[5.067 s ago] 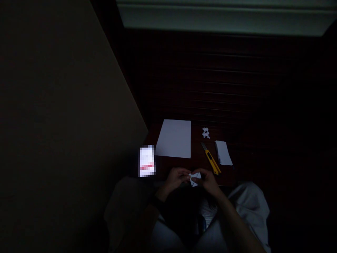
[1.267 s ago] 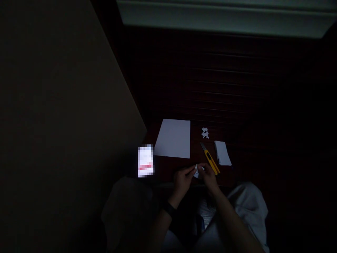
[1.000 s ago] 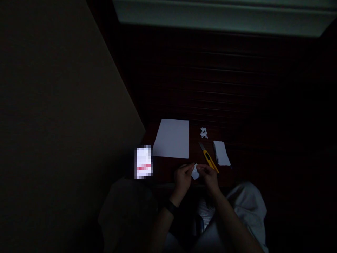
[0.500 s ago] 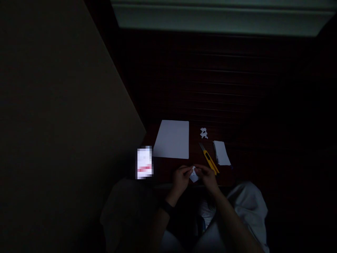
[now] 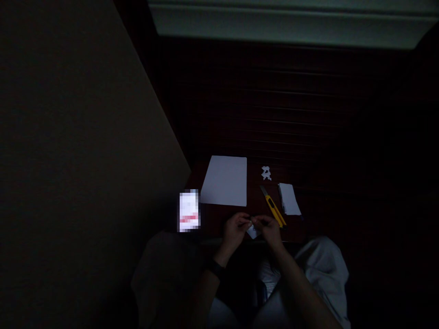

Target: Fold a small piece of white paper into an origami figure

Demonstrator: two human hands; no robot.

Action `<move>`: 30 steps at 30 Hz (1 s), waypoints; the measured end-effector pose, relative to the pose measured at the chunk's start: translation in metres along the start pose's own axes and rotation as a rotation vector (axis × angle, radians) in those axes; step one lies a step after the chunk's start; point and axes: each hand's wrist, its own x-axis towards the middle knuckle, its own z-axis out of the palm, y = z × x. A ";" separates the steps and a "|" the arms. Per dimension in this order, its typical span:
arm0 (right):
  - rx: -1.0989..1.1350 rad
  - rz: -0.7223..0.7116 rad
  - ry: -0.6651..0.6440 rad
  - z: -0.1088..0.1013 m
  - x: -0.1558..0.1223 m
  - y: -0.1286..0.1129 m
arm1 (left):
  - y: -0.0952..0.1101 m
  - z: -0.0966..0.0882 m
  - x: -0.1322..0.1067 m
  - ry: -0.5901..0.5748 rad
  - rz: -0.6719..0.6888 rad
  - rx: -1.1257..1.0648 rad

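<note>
Both hands pinch one small piece of folded white paper [image 5: 254, 232] near the front edge of the dark table. My left hand [image 5: 236, 229] is closed on its left side, with a dark band on the wrist. My right hand [image 5: 270, 230] grips the opposite side, fingertips close to those of the left. Fingers cover the paper's upper part; a pointed lower part shows below them. Just beyond my right hand lies a yellow utility knife [image 5: 273, 210], its blade end pointing away from me.
A large white sheet [image 5: 225, 181] lies at the table's left. Several small folded paper pieces [image 5: 265, 173] sit at the back, and a stack of white paper slips [image 5: 290, 199] at the right. A bright, pixelated screen-like object [image 5: 188, 210] is on the left. A wall [image 5: 85, 137] rises there.
My fingertips have come closer together over the top of the folded paper, covering more of it. The things on the table have stayed in place.
</note>
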 end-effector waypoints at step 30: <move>0.094 0.027 -0.067 -0.006 -0.004 -0.001 | -0.005 -0.008 0.011 -0.378 -0.160 0.149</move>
